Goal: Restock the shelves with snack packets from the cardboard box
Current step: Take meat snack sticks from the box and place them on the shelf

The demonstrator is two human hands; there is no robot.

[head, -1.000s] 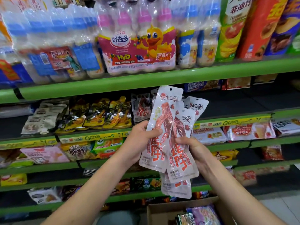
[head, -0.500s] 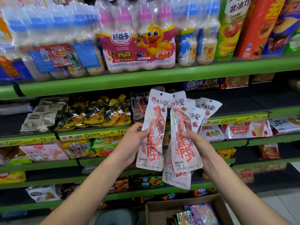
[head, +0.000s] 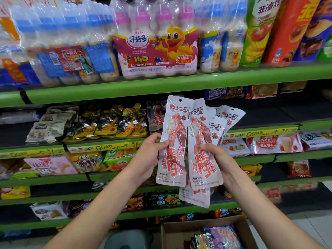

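Both hands are raised in front of the green shelves (head: 115, 90), each grasping snack packets. The left hand (head: 150, 157) pinches one white-and-red packet (head: 173, 141) by its left edge, thumb across the front, fingers behind. The packet stands upright, its top reaching toward the underside of the upper shelf. The right hand (head: 220, 159) holds a fanned bundle of matching packets (head: 203, 146), thumb on the front of the foremost one, fingers curled behind. The foremost packet of the bundle stands just beside the single packet, their inner edges touching or slightly overlapping. Further packets of the bundle spread out behind to the right, and one hangs lower than the rest.

The cardboard box (head: 179, 230) sits near, at the bottom of the view, open, with mixed packets (head: 221, 236) inside.

On the far shelf behind the hands lie similar red-and-white packets (head: 156, 115), with yellow-and-black packets (head: 111, 123) to their left. The upper shelf carries wrapped multipacks of milky drink bottles (head: 156, 42). Tall green and red snack cartons (head: 273, 29) stand at the far right.
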